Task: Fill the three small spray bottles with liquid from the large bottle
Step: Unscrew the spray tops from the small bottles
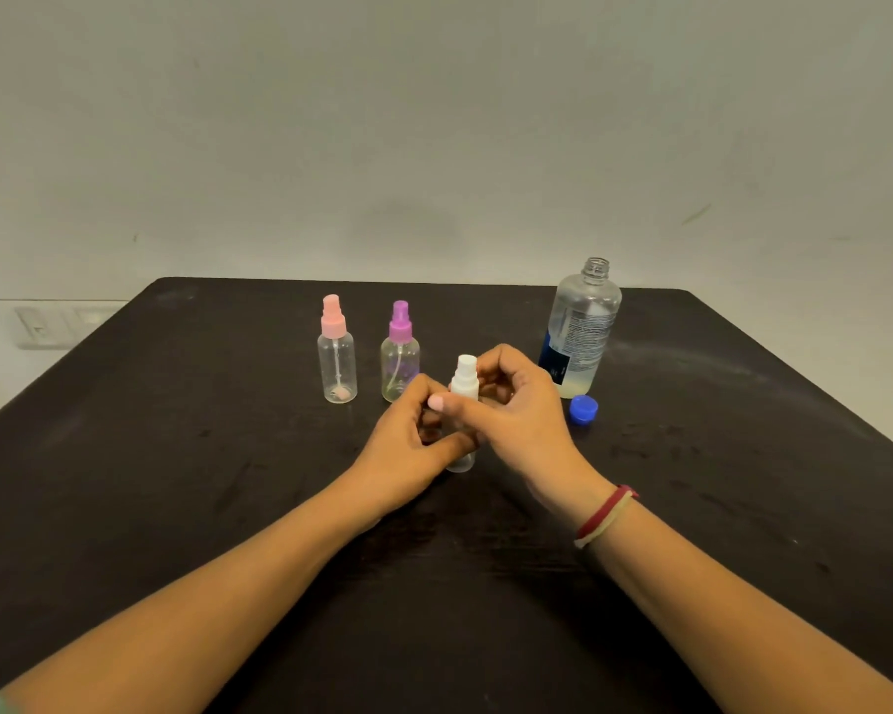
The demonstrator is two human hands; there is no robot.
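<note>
Fingers of left hand (406, 443) and right hand (519, 422) grasp the white-capped bottle (466, 379) — its body mostly hidden.

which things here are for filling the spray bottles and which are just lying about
For the job: white-topped small clear spray bottle, gripped by left hand and right hand; pink-topped clear spray bottle; purple-topped clear spray bottle; large clear plastic bottle, uncapped; round blue cap.
Just there: white wall switch plate; red wristband; dark table.
</note>
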